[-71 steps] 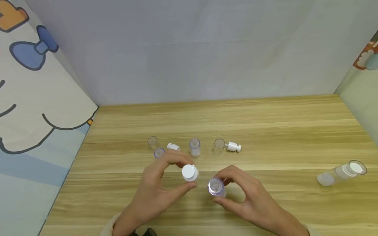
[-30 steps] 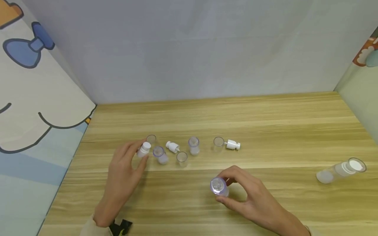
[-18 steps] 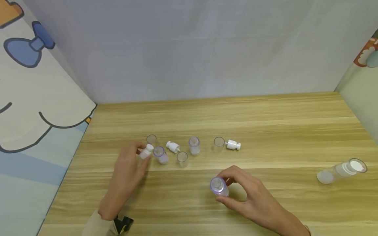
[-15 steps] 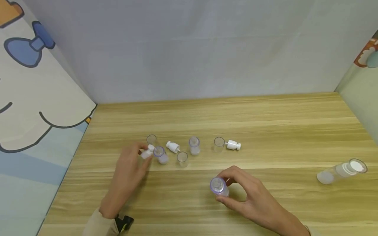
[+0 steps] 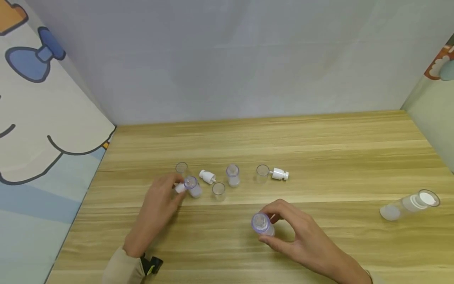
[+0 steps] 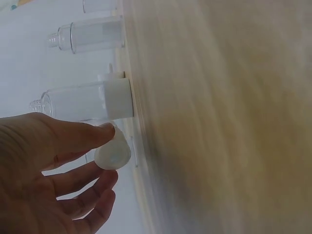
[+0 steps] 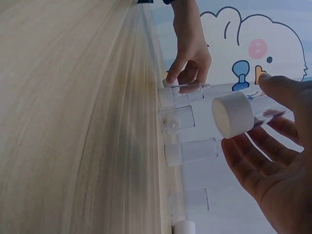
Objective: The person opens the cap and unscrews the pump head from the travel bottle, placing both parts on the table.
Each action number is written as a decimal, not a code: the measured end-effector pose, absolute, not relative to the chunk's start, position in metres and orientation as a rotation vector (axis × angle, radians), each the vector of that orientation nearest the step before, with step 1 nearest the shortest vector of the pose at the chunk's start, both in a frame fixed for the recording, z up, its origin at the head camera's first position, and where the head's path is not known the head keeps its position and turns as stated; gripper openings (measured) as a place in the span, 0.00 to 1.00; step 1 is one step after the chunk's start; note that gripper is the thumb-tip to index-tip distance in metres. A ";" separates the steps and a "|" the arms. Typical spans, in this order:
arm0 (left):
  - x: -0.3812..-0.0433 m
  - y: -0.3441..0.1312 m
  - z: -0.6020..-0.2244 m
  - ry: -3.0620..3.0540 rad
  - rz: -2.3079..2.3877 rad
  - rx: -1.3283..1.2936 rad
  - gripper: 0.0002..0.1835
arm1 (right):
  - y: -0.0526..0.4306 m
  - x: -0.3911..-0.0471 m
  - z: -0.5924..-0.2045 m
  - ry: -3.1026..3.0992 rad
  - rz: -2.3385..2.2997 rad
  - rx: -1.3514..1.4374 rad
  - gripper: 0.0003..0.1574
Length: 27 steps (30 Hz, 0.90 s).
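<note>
Above the wood-grain table (image 5: 340, 169), the held bottle (image 5: 264, 225) is clear, white-based.

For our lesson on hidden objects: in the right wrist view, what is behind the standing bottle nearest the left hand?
Part of the left hand, its fingers partly visible through the clear bottle, and a white piece. Anything behind the bottle's white base is covered.

White-based clear bottle (image 7: 243, 113) in right fingers (image 7: 242, 163)

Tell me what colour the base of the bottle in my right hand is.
White; the base shows best in the right wrist view.
</note>
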<state>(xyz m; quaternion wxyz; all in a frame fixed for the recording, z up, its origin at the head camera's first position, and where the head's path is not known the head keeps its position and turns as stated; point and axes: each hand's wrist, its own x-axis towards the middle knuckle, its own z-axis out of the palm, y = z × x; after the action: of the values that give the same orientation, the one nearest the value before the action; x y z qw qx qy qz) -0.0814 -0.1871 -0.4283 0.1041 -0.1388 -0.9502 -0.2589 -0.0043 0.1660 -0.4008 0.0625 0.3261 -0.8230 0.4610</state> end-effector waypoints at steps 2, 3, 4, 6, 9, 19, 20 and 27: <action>-0.082 -0.187 -0.430 -2.812 -0.755 -0.419 0.15 | 0.166 -0.005 -0.401 -2.489 1.389 0.985 0.28; -0.083 -0.187 -0.430 -2.816 -0.748 -0.424 0.14 | 0.166 -0.005 -0.401 -2.493 1.386 0.982 0.28; -0.084 -0.187 -0.431 -2.821 -0.738 -0.426 0.14 | 0.166 -0.005 -0.401 -2.493 1.383 0.981 0.28; -0.084 -0.187 -0.431 -2.832 -0.726 -0.425 0.14 | 0.166 -0.005 -0.401 -2.495 1.380 0.979 0.28; -0.085 -0.188 -0.431 -2.848 -0.721 -0.419 0.14 | 0.167 -0.006 -0.402 -2.493 1.377 0.974 0.28; -0.086 -0.188 -0.431 -2.862 -0.722 -0.414 0.17 | 0.166 -0.013 -0.405 -2.432 1.391 0.954 0.31; -0.086 -0.188 -0.431 -2.861 -0.717 -0.416 0.17 | 0.166 -0.015 -0.405 -2.428 1.397 0.951 0.31; -0.084 -0.188 -0.429 -2.855 -0.663 -0.422 0.20 | 0.166 -0.024 -0.410 -2.425 1.404 0.904 0.32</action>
<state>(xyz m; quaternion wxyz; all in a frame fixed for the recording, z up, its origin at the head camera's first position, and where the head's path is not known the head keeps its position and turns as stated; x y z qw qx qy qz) -0.0845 -0.1876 -0.4293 0.0898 -0.1419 -0.9602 -0.2230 -0.0243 0.1656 -0.4096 0.0984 0.3057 -0.8197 0.4744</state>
